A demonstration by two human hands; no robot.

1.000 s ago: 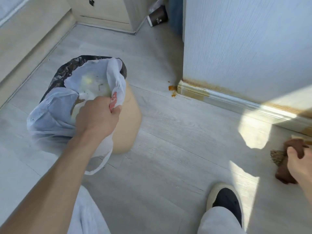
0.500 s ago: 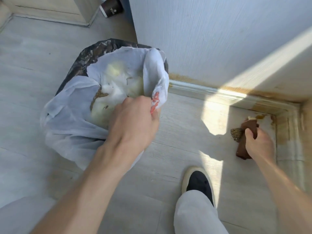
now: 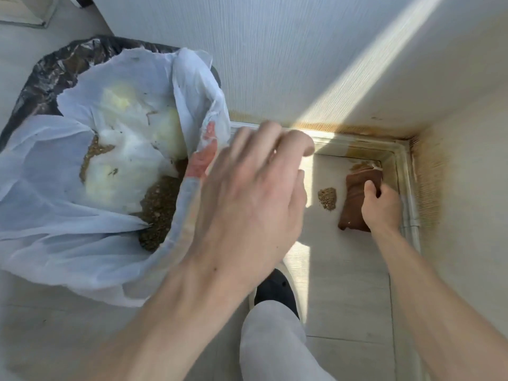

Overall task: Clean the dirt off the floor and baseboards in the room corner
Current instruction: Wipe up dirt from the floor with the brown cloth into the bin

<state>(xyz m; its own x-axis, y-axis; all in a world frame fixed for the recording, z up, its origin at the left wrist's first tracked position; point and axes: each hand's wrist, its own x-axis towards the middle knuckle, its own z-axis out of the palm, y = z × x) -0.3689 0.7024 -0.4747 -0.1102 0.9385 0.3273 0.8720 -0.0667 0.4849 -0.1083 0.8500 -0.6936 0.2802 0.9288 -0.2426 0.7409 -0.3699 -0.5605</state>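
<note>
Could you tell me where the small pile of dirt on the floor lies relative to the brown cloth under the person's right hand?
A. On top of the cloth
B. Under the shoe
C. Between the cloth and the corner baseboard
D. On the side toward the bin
D: the dirt pile lies on bare floor beside the brown cloth, apart from it, on the side toward the bin, while the right hand presses the cloth.

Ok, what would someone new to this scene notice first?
Probably the left hand, blurred and open in mid-frame beside the white bag that holds brown dirt. Next, the right hand pressing a brown cloth onto the floor in the stained corner, with a small dirt pile just left of it. Rusty staining lines the baseboards.
</note>
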